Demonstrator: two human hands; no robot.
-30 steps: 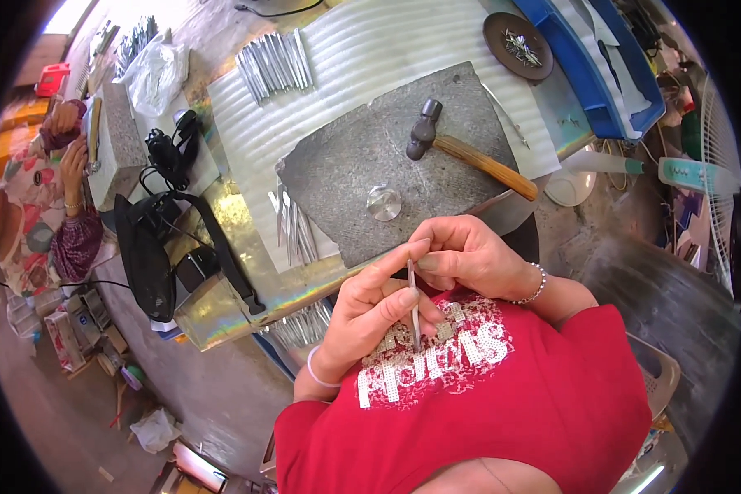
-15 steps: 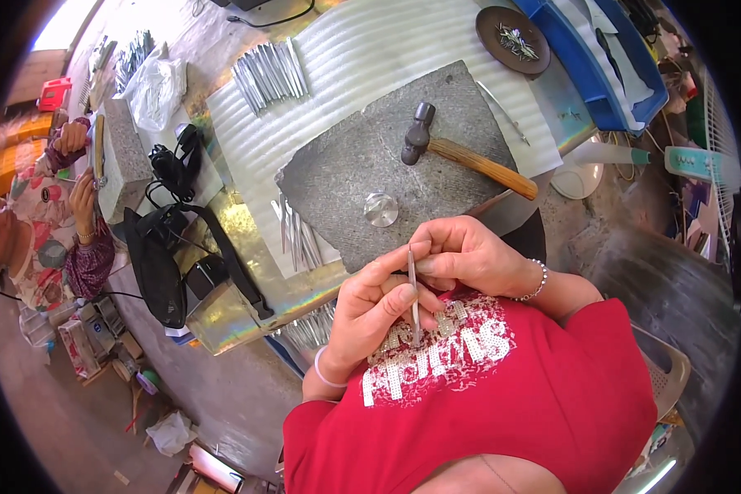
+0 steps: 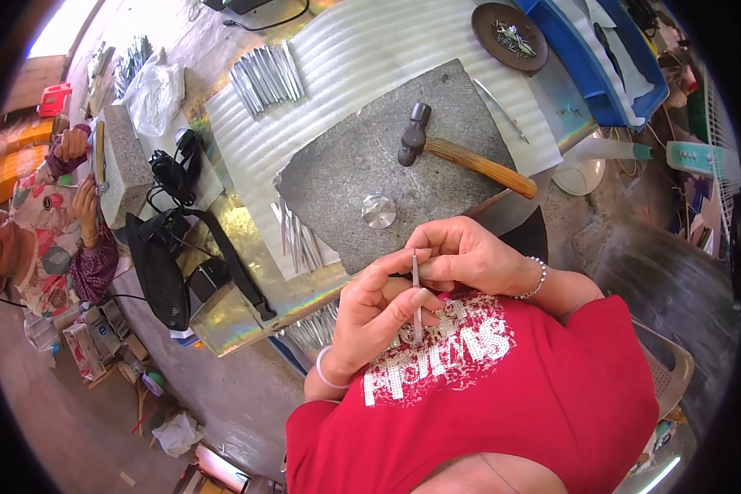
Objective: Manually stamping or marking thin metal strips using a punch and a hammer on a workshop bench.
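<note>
My left hand (image 3: 379,309) is closed around a slim silver metal strip (image 3: 417,284), which stands nearly upright with its thumb pressed on it. Beside the strip's upper end, my right hand (image 3: 469,259) has thumb and fingers pinched together; whatever is between them is too small or hidden to make out. Just beyond both hands lies a rough grey stone slab (image 3: 337,177). On it rest a ball-peen hammer (image 3: 477,165) with a wooden handle and a shiny round metal disc (image 3: 379,212).
White foam sheeting (image 3: 346,49) lies under the slab, carrying bundled metal strips (image 3: 266,78) and a single thin rod (image 3: 502,111). A brown dish (image 3: 494,53) of small metal pieces sits near a blue tray (image 3: 584,74). Black straps and pouch (image 3: 160,272) lie left; a co-worker (image 3: 49,222) sits beyond.
Both hands stay almost in place around the strip, with a small shift of the left thumb. The whole view has shifted slightly. At far left the co-worker's hands have moved a little.
</note>
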